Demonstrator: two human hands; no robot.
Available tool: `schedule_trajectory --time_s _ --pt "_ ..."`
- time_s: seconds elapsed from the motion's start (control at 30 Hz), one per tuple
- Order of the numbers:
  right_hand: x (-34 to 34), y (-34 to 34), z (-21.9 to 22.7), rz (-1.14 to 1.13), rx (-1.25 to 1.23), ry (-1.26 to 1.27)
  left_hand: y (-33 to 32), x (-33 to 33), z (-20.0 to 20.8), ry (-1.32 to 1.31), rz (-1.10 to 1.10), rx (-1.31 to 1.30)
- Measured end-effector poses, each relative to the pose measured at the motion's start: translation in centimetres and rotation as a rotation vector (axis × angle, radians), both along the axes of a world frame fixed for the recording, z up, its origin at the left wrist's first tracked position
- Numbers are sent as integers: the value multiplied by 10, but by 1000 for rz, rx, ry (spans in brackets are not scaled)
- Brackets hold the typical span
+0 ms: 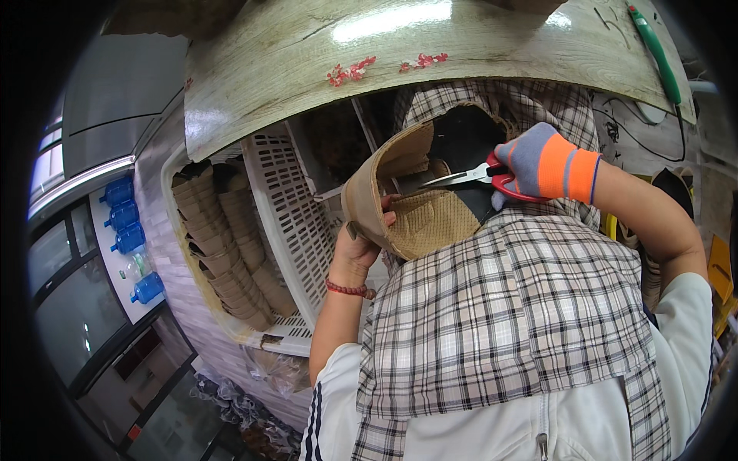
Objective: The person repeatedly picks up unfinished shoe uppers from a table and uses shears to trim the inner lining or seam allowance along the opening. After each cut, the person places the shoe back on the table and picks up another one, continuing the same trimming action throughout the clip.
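Observation:
A tan, curved piece with a dimpled lining and a black area at its far side lies over my lap; its exact kind is unclear. My bare left hand grips its left wall, fingers curled over the edge and partly hidden behind it. In an orange and grey glove, my right hand is closed around the red handles of a pair of scissors. Their blades point left into the hollow of the piece, slightly parted. Whether they touch its material, I cannot tell.
A white slatted crate at left holds stacks of nested tan pieces. Beyond my lap is a wood-look tabletop with red scraps and a green corded tool. Blue water bottles line the far left.

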State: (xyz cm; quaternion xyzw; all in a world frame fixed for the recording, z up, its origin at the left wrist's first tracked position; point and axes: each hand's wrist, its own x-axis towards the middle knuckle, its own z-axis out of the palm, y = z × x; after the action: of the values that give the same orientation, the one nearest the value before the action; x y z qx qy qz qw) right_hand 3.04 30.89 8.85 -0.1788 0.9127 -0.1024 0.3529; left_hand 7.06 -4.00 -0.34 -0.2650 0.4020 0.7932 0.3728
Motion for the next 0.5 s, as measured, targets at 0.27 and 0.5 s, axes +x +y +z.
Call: schedule_trajectory --time_s 0.27,0.5 --pt "18 -1 -4 63 -141 322 6 0 4 35 -15 -6" --pt "-5 -33 13 115 -65 216 7 0 -1 30 19 10"
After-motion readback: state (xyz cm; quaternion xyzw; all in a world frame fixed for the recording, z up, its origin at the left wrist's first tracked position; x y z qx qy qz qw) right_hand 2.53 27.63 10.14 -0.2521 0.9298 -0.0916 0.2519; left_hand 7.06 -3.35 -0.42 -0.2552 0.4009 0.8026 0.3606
